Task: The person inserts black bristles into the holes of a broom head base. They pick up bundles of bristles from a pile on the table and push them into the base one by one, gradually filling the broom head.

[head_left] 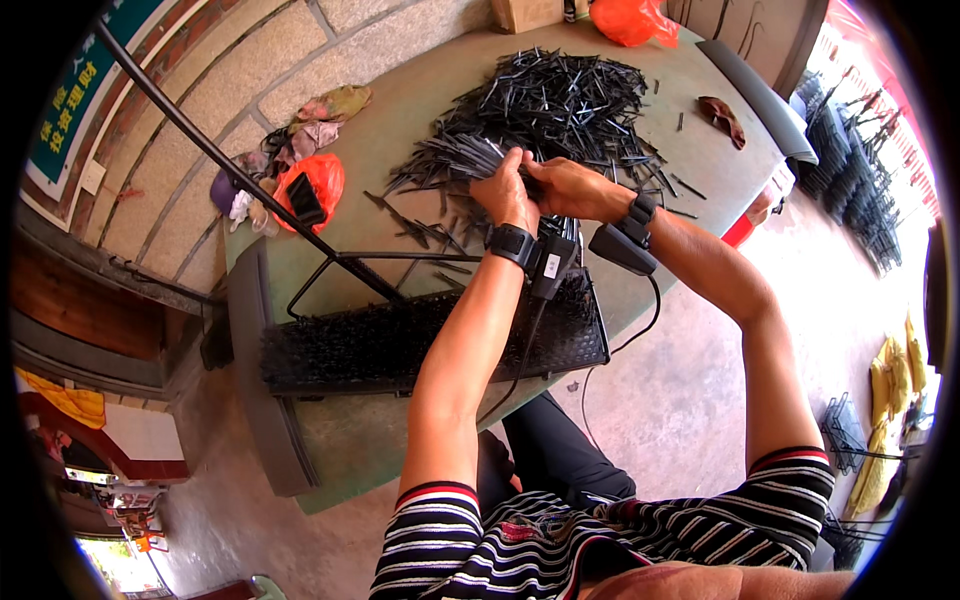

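My left hand [507, 196] is closed round a bundle of thin black plastic sticks [466, 155], which fan out to the left. My right hand [580, 189] is pressed close against the left one, its fingers curled at the bundle's near end; what lies under them is partly hidden. Just beyond both hands spreads a large heap of similar loose sticks [570, 92]. Nearer to me lies a long black rack [340, 345] with a dense, bristly mesh surface and a metal frame rising at its far side. Both forearms cross above its right part.
The green table [350, 440] carries an orange bag with a phone [306, 200] at the left, crumpled cloths [310, 140] and a brown scrap [722, 121]. A black pole [215, 150] slants across the left. Cables hang from the wrist devices. Black racks [850, 160] stand on the right.
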Demonstrator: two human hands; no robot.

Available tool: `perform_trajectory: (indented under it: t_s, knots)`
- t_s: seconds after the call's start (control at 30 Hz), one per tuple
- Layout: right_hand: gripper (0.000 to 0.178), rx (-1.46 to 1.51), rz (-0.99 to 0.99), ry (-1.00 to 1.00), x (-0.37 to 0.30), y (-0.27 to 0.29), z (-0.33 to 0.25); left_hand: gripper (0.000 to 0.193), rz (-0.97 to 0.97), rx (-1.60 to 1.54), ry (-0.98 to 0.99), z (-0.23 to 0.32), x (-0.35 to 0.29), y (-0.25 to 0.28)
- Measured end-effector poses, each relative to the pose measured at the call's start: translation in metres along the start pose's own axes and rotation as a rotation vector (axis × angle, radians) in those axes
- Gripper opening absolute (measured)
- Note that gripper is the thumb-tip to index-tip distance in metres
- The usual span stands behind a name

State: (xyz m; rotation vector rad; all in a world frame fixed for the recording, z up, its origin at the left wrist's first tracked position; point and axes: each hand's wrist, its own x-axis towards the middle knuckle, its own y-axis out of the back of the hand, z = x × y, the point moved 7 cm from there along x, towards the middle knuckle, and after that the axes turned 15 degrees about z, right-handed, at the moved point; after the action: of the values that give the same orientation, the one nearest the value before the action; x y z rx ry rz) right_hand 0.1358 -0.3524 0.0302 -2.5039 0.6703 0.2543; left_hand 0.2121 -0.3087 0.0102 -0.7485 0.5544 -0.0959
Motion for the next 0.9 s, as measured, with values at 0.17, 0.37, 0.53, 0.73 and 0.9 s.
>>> perform_trajectory:
  t_s: [0.17, 0.37, 0.53, 0.73, 0.9]
  knots:
    - [0.053, -0.666, 0.144, 0.274, -0.071, 0.018, -0.053, 0.007, -0.223, 0.129, 0.258, 0.017, -0.027, -0.004]
    - [0.048, -0.640, -0.012, 0.376, -0.187, -0.017, -0.067, 0.025, -0.484, 0.350, 0.312, 0.079, -0.109, 0.029]
    - [0.040, -0.471, -0.198, 0.209, -0.263, -0.073, 0.012, 0.034, -0.492, 0.383, 0.257, 0.127, -0.167, 0.111]
    - [0.084, -0.541, -0.092, 0.305, -0.238, -0.155, 0.122, 0.032, -0.271, 0.466, -0.010, 0.175, -0.206, 0.227]
    - [0.104, -0.376, -0.170, 0.369, -0.194, -0.231, 0.186, 0.022, -0.153, 0.613, -0.476, 0.197, -0.194, 0.303]
